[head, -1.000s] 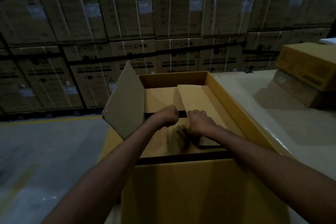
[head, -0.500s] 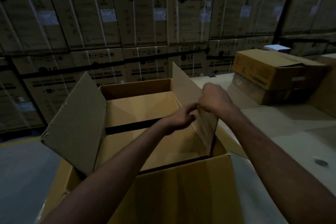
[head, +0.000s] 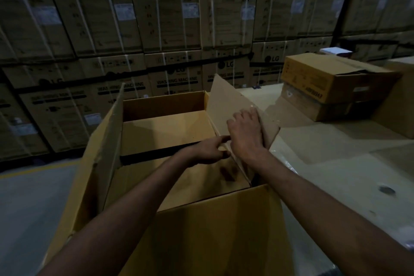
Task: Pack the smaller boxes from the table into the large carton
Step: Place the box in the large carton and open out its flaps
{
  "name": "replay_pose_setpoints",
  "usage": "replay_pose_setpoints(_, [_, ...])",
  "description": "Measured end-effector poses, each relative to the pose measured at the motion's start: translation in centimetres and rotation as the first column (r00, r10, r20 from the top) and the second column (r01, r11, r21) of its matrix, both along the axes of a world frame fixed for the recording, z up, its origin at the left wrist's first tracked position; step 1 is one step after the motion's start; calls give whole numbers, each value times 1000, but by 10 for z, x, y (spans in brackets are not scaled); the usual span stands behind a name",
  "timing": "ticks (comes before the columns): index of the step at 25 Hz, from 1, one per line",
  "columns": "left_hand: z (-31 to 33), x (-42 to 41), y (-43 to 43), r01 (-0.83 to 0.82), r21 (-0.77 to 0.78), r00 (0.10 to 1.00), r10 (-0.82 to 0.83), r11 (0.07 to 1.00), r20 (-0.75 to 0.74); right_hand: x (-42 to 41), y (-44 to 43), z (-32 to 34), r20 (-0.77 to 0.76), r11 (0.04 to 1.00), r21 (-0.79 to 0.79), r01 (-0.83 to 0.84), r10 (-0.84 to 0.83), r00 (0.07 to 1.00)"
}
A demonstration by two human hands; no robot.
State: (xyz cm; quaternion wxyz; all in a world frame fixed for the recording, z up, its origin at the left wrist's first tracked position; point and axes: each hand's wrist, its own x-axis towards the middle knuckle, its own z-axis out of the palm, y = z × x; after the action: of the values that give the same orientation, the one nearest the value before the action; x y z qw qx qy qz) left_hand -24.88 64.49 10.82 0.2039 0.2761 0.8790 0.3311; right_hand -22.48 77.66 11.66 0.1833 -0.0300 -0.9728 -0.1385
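Right hand [head: 244, 134] has its fingers [head: 240, 116] spread flat on the right flap [head: 226, 101] of the large carton [head: 212, 231], pressing it, not gripping. Left hand [head: 207, 151] is loose too, straightish fingers touching that flap down by the fold. The carton sits open just beside the counter [head: 336, 163]. The smaller boxes [head: 331, 83] are stacked further back on the counter, well apart.

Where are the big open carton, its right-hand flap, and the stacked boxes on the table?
Large open brown cardboard carton [head: 163, 106]: head view, inner far wall.
Carton's right cardboard flap [head: 226, 101]: head view, bare upper part.
Stacked smaller brown cardboard boxes [head: 307, 78]: head view, top box's side face.
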Motion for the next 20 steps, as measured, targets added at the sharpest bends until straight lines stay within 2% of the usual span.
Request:
replay_pose_setpoints(5, [-13,-45,-99,-278,-142,959,265,950,-103,-29,-22,-26,199,994,-66,-83,94,975])
replay_pose_setpoints(9, [-26,-58,-177,-400,-192,916,386,896,-105,-53,-61,-42,372,929,-281,-242,338,865])
replay_pose_setpoints(12, [-36,-51,-208,-404,-264,915,383,876,-128,-68,-110,-53,469,825,-526,-209,486,737])
replay_pose_setpoints(15, [-44,-45,-220,-406,-359,912,347,840,-219,-74,-155,-61,520,767,-624,-150,551,653])
replay_pose_setpoints(18, [-34,-39,-221,-396,-417,910,291,818,-294,-78,-165,-55,469,728,-669,-150,570,674])
replay_pose_setpoints(20, [-21,-35,-219,-398,-396,906,288,827,-310,-81,-159,-37,394,661,-738,-138,588,707])
